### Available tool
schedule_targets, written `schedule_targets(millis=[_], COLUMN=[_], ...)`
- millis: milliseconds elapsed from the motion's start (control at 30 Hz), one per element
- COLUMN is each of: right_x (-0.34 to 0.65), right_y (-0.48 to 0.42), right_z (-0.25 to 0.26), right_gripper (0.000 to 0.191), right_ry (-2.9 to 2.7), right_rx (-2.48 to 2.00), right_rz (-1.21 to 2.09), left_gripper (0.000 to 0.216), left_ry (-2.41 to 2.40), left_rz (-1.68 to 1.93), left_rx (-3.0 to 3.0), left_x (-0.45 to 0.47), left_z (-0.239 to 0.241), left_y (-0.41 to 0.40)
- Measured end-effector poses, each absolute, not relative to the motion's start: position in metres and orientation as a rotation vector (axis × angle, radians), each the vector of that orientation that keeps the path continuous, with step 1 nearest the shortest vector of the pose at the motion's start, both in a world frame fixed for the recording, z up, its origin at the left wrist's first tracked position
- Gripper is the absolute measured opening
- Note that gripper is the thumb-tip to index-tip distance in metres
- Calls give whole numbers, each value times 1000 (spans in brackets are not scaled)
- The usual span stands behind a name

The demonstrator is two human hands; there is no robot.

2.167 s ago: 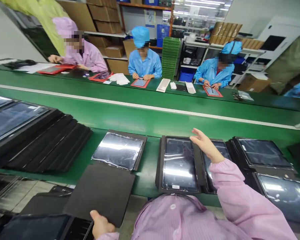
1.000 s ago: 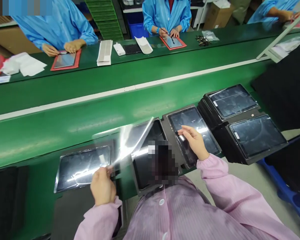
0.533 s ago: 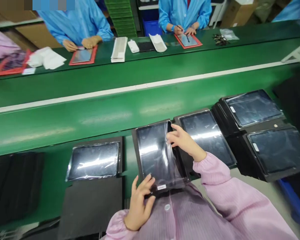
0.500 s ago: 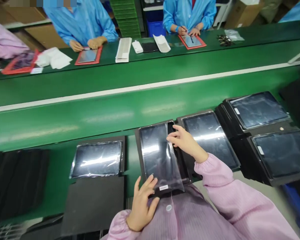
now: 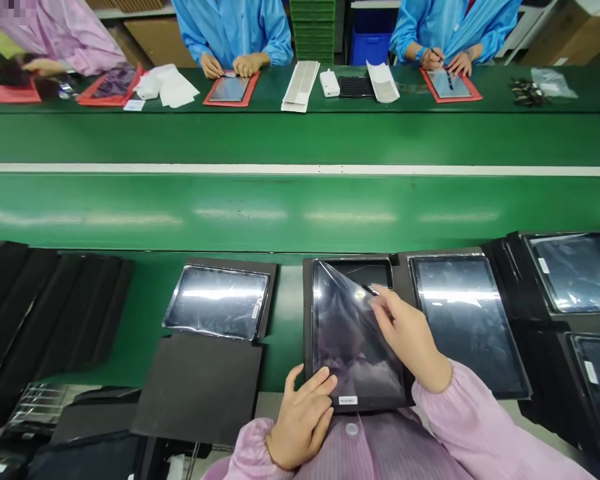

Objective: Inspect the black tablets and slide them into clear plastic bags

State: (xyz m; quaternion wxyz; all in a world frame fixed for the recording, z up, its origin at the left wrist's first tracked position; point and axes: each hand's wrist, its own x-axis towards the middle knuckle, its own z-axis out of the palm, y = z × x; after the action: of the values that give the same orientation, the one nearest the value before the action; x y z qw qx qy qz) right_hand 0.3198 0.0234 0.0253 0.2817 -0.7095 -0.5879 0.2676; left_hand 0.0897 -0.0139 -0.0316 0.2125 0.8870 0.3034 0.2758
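Observation:
A tablet [image 5: 360,363] lies upright in a dark case in front of me, with a white label near its lower edge. Clear protective film [image 5: 347,300] covers most of its screen, and the film's upper right part is lifted along a diagonal, baring the dark glass at the top right. My right hand [image 5: 410,333] pinches the lifted film between thumb and fingers. At the tablet's lower left edge rests my left hand [image 5: 305,417], fingers spread and fingertips touching the edge.
Another tablet [image 5: 465,327] lies close on the right, beside stacked cased tablets [image 5: 580,273]. On the left are a tablet in an opened case [image 5: 220,303] and a row of black cases [image 5: 45,310]. Beyond the green conveyor belt [image 5: 280,213], co-workers in blue handle tablets on red mats.
My right hand has moved the film's lifted corner down and across, turning its edge from nearly upright to diagonal. My left hand stays at the lower left edge. The view has levelled.

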Motion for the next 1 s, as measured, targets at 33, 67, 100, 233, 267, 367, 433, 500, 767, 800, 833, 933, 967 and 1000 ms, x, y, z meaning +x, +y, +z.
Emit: schedule_targets(millis=[33, 67, 100, 233, 267, 367, 433, 500, 767, 800, 833, 933, 967, 1000], right_x=[320, 322, 325, 348, 355, 375, 383, 390, 430, 437, 444, 464, 469, 474], right_y=[25, 25, 23, 8, 4, -8, -15, -22, -60, -67, -74, -93, -99, -104], right_z=[30, 37, 45, 69, 70, 62, 54, 48, 43, 42, 41, 34, 32, 29], right_gripper=[27, 27, 26, 23, 23, 20, 17, 18, 34, 34, 34, 35, 35, 36], right_ry=[-1673, -1798, -1912, -1902, -1841, -1690, -1601, -1513, -919, -853, -793, -637, -593, -555], right_rx=[-1761, -1563, -1322, -762, -788, -909, -991, -1122, -1617, -1634, -1657, -1734, -1757, -1775], right_rz=[784, 924, 1122, 1744, 1788, 1774, 1677, 1520, 1215, 1178, 1128, 974, 933, 902], left_gripper=[20, 21, 21, 21, 21, 19, 17, 17, 43, 50, 55, 59, 57, 53], left_ry=[867, 883, 894, 867, 854, 855, 942, 1043, 1103, 1205, 1307, 1399, 1265, 1043], left_rz=[788, 817, 843, 897, 892, 806, 707, 590, 231, 199, 161, 162, 194, 219], left_rx=[2447, 2431, 2417, 2401, 2413, 2499, 2569, 2643, 2807, 2772, 2723, 2679, 2726, 2784], left_x=[90, 90, 91, 94, 94, 95, 98, 106, 214, 230, 244, 268, 271, 271], left_z=[-34, -36, -37, -32, -29, -15, -6, 2, 3, 1, 1, 1, 2, 4], left_y=[-15, -17, -17, -13, -11, -8, -9, -10, 56, 69, 80, 88, 80, 68])
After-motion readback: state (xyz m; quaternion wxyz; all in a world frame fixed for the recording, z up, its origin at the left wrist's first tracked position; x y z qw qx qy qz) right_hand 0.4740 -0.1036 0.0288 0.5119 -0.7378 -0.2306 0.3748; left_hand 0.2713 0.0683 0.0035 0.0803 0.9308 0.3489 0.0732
